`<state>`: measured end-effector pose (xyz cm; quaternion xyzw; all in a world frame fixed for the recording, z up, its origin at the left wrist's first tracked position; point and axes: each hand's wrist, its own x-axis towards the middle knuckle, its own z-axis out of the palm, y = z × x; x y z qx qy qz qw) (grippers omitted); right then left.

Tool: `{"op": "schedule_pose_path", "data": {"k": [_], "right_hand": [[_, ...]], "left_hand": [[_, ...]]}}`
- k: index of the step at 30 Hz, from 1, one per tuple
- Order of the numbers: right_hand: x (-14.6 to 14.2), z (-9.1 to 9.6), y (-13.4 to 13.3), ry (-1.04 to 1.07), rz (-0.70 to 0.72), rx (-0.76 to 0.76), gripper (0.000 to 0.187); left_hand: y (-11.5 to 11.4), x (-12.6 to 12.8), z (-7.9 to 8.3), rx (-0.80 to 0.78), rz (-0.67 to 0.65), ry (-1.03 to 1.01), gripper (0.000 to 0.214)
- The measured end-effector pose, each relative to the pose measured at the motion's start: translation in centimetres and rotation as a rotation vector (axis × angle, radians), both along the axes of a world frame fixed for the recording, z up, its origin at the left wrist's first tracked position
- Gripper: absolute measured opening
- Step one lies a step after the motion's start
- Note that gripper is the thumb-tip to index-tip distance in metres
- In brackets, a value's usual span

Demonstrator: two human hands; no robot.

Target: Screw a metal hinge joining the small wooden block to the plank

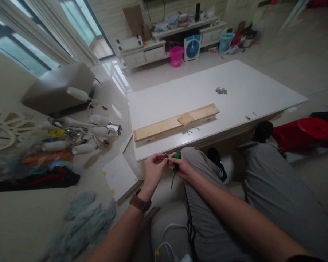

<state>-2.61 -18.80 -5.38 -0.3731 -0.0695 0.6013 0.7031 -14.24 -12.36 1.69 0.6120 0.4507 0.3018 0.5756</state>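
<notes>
My right hand point(182, 168) is closed around a screwdriver point(177, 163) with a green handle, its shaft pointing down. Thumb and finger of my left hand point(154, 167) pinch a small dark piece, too small to name, and the right fingertips meet it there. Both hands are just off the near edge of the white table point(243, 82). On that table lies a long wooden board point(158, 128), raised slightly, with a small square wood piece point(185, 119) across it. A few loose screws point(190, 132) lie beside the board, and a pile of screws point(221, 91) sits farther back.
A white box point(120, 176) stands on the floor at the table's left corner. Farther left is a lamp-like fixture with white shades point(95, 131). A red stool point(303, 134) is at the right. Beyond the table are a pink basket point(176, 57) and a blue fan point(192, 48).
</notes>
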Motion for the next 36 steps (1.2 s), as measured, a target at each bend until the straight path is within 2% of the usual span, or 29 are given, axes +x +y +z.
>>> {"op": "schedule_pose_path", "data": {"k": [21, 36], "right_hand": [[0.12, -0.12, -0.06, 0.018, 0.018, -0.016, 0.041], [0.16, -0.46, -0.05, 0.013, 0.024, -0.021, 0.04]], "left_hand": [[-0.13, 0.1, 0.24, -0.033, 0.009, 0.022, 0.023], [0.0, 0.02, -0.23, -0.072, 0.016, 0.003, 0.023]]}}
